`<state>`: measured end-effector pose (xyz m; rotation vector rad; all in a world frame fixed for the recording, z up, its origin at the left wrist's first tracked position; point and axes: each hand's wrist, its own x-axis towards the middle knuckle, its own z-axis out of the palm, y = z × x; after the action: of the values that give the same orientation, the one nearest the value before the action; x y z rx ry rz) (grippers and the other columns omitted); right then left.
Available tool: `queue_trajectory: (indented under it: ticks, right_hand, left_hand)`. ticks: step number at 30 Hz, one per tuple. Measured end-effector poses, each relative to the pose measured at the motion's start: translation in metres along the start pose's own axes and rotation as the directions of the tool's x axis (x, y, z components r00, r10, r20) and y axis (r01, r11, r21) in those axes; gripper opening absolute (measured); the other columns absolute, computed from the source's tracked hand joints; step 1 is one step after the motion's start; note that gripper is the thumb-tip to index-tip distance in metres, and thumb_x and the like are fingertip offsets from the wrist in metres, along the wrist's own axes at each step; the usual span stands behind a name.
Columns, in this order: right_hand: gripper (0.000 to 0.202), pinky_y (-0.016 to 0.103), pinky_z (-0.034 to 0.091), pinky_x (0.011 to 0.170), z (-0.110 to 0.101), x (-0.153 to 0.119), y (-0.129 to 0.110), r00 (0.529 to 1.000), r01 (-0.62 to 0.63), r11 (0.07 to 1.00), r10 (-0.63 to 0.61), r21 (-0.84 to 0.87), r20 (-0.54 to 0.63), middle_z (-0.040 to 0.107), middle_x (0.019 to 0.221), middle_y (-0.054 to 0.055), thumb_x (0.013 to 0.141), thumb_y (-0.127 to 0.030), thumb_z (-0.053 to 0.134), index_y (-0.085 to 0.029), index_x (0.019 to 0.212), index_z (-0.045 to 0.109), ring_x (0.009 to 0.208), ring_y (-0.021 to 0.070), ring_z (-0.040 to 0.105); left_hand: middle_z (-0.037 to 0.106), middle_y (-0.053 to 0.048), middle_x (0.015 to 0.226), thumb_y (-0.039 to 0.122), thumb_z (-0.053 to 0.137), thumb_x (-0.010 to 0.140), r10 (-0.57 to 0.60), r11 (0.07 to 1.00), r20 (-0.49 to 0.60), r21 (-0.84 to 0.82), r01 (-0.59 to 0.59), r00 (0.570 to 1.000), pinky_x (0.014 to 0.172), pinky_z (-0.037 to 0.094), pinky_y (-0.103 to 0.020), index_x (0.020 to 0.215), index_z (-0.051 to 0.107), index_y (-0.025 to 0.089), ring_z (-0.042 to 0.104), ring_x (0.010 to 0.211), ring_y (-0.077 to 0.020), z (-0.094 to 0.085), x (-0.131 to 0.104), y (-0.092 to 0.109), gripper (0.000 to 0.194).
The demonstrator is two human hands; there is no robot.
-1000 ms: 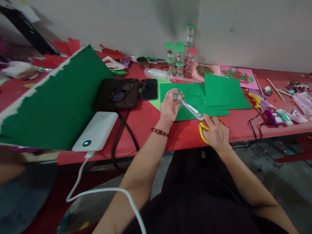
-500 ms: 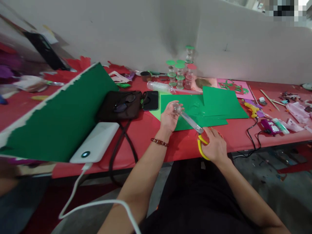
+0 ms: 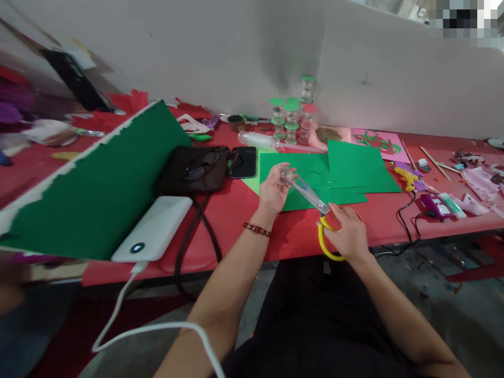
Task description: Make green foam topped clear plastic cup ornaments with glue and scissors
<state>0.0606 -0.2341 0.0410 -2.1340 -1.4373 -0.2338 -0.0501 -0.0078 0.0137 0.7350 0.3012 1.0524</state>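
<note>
My left hand [image 3: 274,188] is closed around a small clear plastic piece [image 3: 286,174] that looks like part of a cut bottle. Yellow-handled scissors [image 3: 309,194] are in my right hand [image 3: 348,231], with the fingers at the handle. Their metal blades point up and left, and the tips touch or overlap the clear plastic. Whether the blades are apart is hard to make out. Below the hands lie green sheets [image 3: 338,198], with thin clear rings [image 3: 315,177] on one of them.
Several small clear plastic hourglass shapes [image 3: 291,126] stand by the wall. A clear bottle [image 3: 260,140], phone [image 3: 243,162], dark pouch [image 3: 169,178], white power bank [image 3: 153,228], yellow glue gun [image 3: 407,178] and purple box [image 3: 436,206] lie around. A white cable [image 3: 157,326] crosses in front.
The scissors have turned slightly, and the yellow handle loop shows lower and more openly beside my right hand. My left hand still holds the clear piece in nearly the same spot.
</note>
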Motion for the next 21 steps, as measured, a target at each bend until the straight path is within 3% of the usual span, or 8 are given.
queue_trajectory:
  ticks: [21]
  right_hand:
    - [0.052, 0.035, 0.058, 0.083, 0.0028, 0.0012, -0.0024, 1.000, 0.004, 0.998, -0.003, -0.055, 0.024, 0.077, 0.108, 0.011, 0.087, -0.035, 0.072, -0.022, 0.137, 0.072, 0.097, 0.0269, 0.073]
  left_hand:
    - [0.078, -0.008, 0.100, 0.036, 0.059, 0.102, 0.053, 0.998, 0.030, 0.014, -0.053, 0.998, 0.088, 0.060, -0.032, 0.102, 0.073, 0.021, 0.075, 0.088, -0.0182, 0.0049, -0.0037, 0.0018, 0.020]
